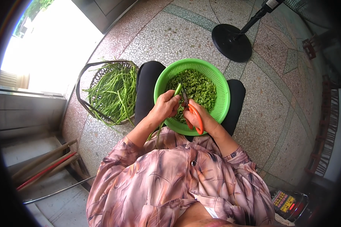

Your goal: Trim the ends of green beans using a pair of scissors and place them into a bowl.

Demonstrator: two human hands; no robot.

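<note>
My left hand (167,104) grips a few long green stems (178,89), their tips pointing up over the basin and their tails hanging below my wrist. In my right hand (198,115) are orange-handled scissors (198,119), the dark blades beside the stem tips. A green plastic colander (227,99) rests on my lap, between my knees, holding many short cut green pieces (203,88). To the left of my knee, a dark woven basket (94,82) with a tall handle is heaped with long uncut green stems (113,90).
Ahead on the speckled terrazzo floor (164,42) stands the round black base (231,42) of a pedestal fan. Wooden poles and a red one (47,171) lie at the lower left. A bright doorway opens at the upper left. A dark box with printed writing (289,204) sits at the lower right.
</note>
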